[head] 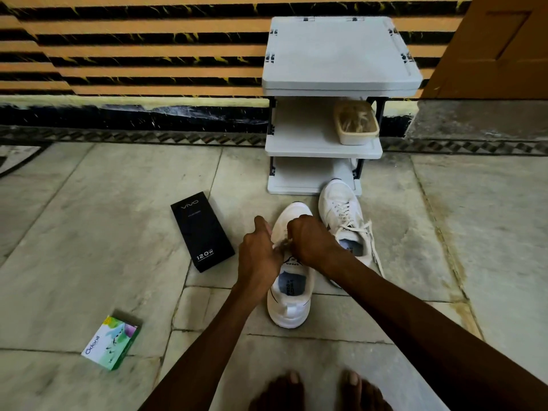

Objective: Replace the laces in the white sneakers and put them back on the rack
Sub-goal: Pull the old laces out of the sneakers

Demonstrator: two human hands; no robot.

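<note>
Pinching the limp lace (280,247), left hand (258,252) and right hand (310,242) grasp it at twelve o'clock on the sneaker (289,310); probably easiest near its tip.

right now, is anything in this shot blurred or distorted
Head view: the lace between the left hand and right hand is motion-blurred; the striped wall kinks toward the left edge, wide-angle distortion; soft light, no glare on the rack.

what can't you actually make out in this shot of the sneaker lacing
- Head view: the near white sneaker's eyelets, hidden under the left hand and right hand.
- The pale lace between them: motion-blurred, routing unreadable.
- Beige plastic tub on the grey plastic rack: contents too blurred.
</note>
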